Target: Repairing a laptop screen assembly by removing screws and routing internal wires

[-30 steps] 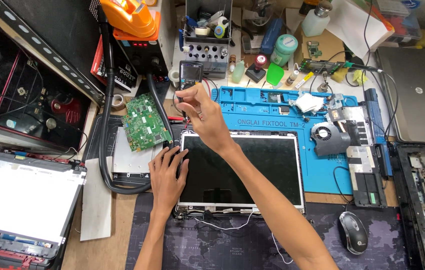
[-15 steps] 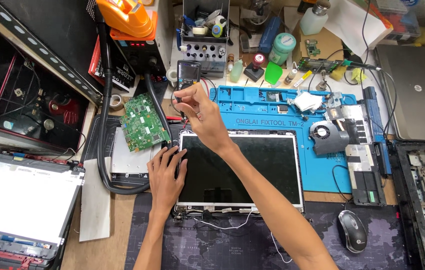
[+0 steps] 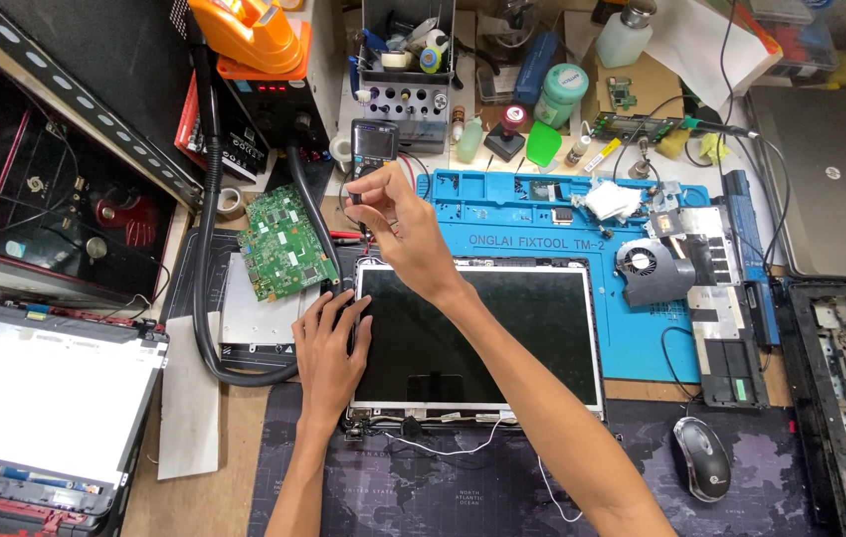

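Green circuit board [image 3: 283,242] lies on a pale metal plate [image 3: 259,316] at the left, ringed by a thick black hose [image 3: 207,239]; no shift against the frames of a second back. Farther left a bare white panel [image 3: 40,393] sits in its frame, also unmoved.

Left hand [image 3: 328,348] rests flat, fingers spread, on the left edge of the dark laptop screen [image 3: 477,333], pinning it to the bench. It grasps nothing, only presses. Same spot as half a second ago, so the panel is still being steadied.

Right hand [image 3: 398,224] hovers just past the screen's upper-left corner, fingers pinched on something small and dark [image 3: 355,197]; too small to say whether it is a tool tip or a loose part. Over the last second the hand's place above that corner has hardly changed; only the view has drifted. My reading: the work is fixed at that corner, fine handling rather than any larger move.

Screen lies face up, its top edge touching the blue repair mat [image 3: 542,214], its lower edge on a dark desk pad [image 3: 423,492]. Right of it, well apart: a cooling fan [image 3: 647,268] on the mat, then a black mouse [image 3: 701,457].
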